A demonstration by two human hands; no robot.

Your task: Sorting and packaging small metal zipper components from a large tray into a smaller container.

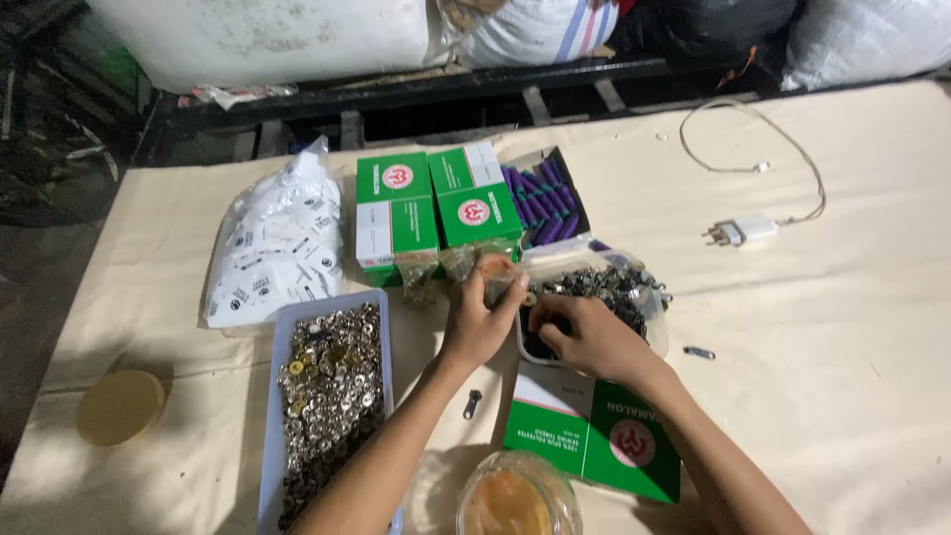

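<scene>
Dark metal fittings (pixel 604 287) fill a clear tub (pixel 649 332) at the middle of the cloth-covered worktop (pixel 842 327), and both hands are at its near-left edge. The step in hand looks like picking: small parts are being taken from the tub and passed between the hands.

The right hand (pixel 584 337) lies over the tub's near-left corner with its fingers (pixel 547 319) curled down into the heap; they are bent close together, but whether they have pinched a fitting I cannot tell, since the knuckles hide the tips. The left hand (pixel 478 322) is just left of the tub, raised a little, its fingers (pixel 500 287) closed round a small clear bag (pixel 492 267) with something brownish in it. The two hands nearly touch over the tub's rim.

The fittings thus lie under and just far-right of the right fingers, and right of the left ones. The next move, I judge, calls for a fine pinch on one small piece out of a tangled pile, and for the bag's mouth to be held open and steady close by.

Around them: a blue tray (pixel 274 396) of silver snaps (pixel 332 376) to the near left, a bag of white labels (pixel 272 248) far left, green boxes (pixel 436 208) beyond the hands, purple spools (pixel 550 203) beside those, another green box (pixel 594 431) near, a jar (pixel 515 495) at the near edge, a charger (pixel 743 230) far right.
</scene>
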